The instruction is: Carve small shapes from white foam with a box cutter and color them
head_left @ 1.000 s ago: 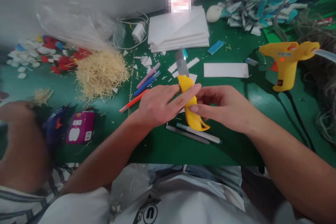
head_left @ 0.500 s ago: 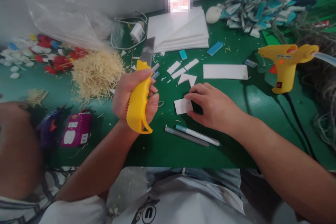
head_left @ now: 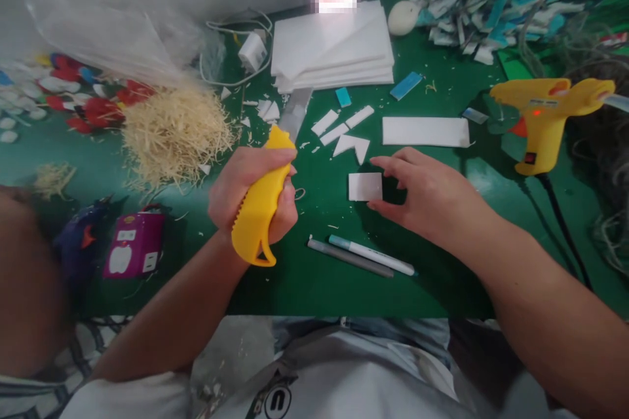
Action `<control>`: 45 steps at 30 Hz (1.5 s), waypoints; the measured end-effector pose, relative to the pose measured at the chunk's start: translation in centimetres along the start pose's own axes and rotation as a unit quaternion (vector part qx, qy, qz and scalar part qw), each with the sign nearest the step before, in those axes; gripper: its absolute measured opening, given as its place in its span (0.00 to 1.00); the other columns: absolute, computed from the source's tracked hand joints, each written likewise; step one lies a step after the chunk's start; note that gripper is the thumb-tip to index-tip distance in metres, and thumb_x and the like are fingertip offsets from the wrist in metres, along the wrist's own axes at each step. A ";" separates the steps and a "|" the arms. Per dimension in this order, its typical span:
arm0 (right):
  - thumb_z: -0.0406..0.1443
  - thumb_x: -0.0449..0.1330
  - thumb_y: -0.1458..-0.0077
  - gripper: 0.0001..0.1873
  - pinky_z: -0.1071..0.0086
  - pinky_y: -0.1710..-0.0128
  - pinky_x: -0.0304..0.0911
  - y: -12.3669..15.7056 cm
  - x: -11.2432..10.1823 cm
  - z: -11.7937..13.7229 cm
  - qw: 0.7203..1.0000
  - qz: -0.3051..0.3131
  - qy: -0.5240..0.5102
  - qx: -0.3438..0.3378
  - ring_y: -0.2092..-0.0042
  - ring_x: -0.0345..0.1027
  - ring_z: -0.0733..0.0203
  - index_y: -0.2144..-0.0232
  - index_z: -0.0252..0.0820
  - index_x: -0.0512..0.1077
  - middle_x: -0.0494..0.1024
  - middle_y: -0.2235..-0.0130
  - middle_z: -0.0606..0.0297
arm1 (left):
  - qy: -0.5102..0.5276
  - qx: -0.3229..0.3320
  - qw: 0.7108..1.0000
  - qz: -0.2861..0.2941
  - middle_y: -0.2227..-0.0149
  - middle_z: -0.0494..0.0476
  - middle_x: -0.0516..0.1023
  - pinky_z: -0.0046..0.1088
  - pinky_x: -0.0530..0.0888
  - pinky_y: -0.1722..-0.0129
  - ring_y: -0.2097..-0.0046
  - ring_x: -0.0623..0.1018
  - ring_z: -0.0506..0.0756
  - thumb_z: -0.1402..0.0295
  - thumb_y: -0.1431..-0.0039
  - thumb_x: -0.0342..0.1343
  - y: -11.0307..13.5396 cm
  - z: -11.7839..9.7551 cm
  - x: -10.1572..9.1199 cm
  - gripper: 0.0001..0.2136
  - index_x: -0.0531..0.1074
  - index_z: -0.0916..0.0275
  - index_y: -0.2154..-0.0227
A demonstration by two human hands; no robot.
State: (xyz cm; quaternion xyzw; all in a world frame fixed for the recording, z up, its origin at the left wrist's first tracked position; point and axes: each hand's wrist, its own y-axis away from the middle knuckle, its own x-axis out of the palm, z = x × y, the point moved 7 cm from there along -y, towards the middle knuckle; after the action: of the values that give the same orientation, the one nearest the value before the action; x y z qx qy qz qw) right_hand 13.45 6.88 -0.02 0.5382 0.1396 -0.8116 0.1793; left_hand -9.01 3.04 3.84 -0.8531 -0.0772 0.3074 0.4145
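My left hand (head_left: 255, 200) is wrapped round the yellow handle of a utility knife (head_left: 263, 203). Its wide grey blade points up and away, over the green table. My right hand (head_left: 417, 193) has its thumb and fingers spread at the right side of a small white foam rectangle (head_left: 365, 187). The thumb is close to the rectangle's lower right corner; I cannot tell whether it touches. Beyond it lie a notched white offcut (head_left: 352, 146), thin white strips (head_left: 334, 135) and a longer white strip (head_left: 425, 131). A pen with a teal cap (head_left: 371, 254) and a grey pen (head_left: 348, 258) lie nearer me.
White sheets (head_left: 334, 46) are stacked at the back. A yellow glue gun (head_left: 548, 121) with a lit red light stands at right, its cord trailing forward. To the left are wood shavings (head_left: 174, 137), a magenta box (head_left: 133, 245) and another person's arm (head_left: 32, 275).
The small white rectangle has shifted right and turned straighter. My right hand has moved right and its fingers have spread. The knife has tilted lower, its blade further right.
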 end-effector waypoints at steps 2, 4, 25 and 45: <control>0.38 0.69 0.48 0.24 0.63 0.69 0.67 -0.1 0.2 0.0 1.000 0.002 -0.008 -0.005 0.67 0.72 0.57 0.47 0.40 0.81 0.80 0.58 0.57 | 0.015 0.003 1.000 0.020 0.60 0.53 0.81 0.38 0.83 0.64 0.66 0.83 0.55 0.66 0.34 0.58 -0.1 -0.1 0.1 0.13 0.77 0.52 0.47; 0.37 0.68 0.46 0.20 0.63 0.68 0.67 -0.2 0.3 -0.1 1.000 -0.003 -0.016 -0.011 0.68 0.71 0.58 0.51 0.41 0.82 0.80 0.59 0.57 | 0.035 0.019 0.998 0.042 0.62 0.54 0.81 0.38 0.83 0.65 0.68 0.83 0.55 0.67 0.36 0.59 -0.3 -0.4 0.2 0.14 0.77 0.55 0.48; 0.35 0.70 0.46 0.18 0.64 0.70 0.65 -0.6 0.2 0.8 0.999 -0.035 0.016 -0.030 0.64 0.74 0.55 0.52 0.38 0.83 0.81 0.59 0.55 | -0.040 0.009 0.990 0.135 0.56 0.50 0.87 0.33 0.85 0.63 0.62 0.86 0.57 0.71 0.37 0.60 -0.3 -1.1 1.9 0.16 0.76 0.50 0.48; 0.33 0.60 0.38 0.20 0.45 0.37 0.66 -3.6 0.6 0.0 0.989 -0.105 -0.078 -0.063 0.37 0.71 0.42 0.45 0.43 0.78 0.79 0.38 0.54 | -0.051 0.025 0.995 0.086 0.57 0.51 0.87 0.33 0.86 0.63 0.61 0.87 0.57 0.70 0.37 0.61 -0.6 -1.2 1.7 0.16 0.78 0.54 0.47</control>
State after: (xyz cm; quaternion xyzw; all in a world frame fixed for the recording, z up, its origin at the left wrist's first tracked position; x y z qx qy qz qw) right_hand 11.72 10.00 -0.43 0.4432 0.2320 -0.8550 0.1372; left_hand -6.86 3.30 4.07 -0.8293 -0.0170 0.3866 0.4032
